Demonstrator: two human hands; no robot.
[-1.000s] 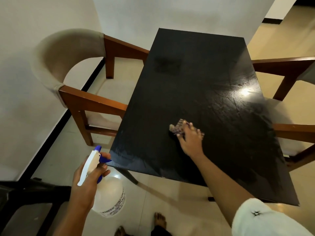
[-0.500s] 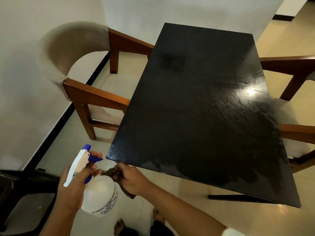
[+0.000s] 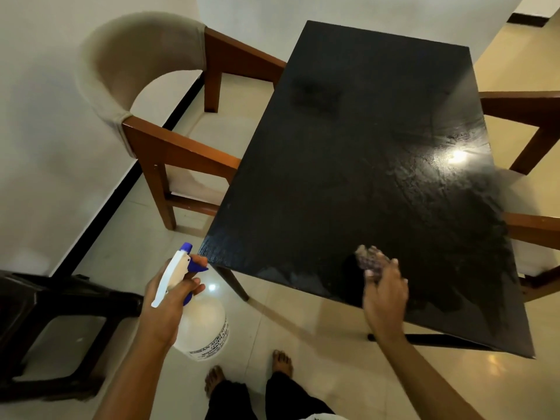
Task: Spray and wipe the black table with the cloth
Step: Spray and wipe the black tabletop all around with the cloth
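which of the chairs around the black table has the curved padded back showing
The chair on the left, by the wall: its beige rounded backrest is in full view. Of the chair on the right, only brown wooden arms and legs show.

Your right hand (image 3: 385,294) presses the cloth (image 3: 370,258) on the counter (image 3: 363,153) near its near edge, while your left hand (image 3: 169,301) holds the spray bottle (image 3: 194,316) off the counter's near-left corner, above the floor (image 3: 303,322). One chair (image 3: 169,140) sits left of the counter, another (image 3: 533,122) right.
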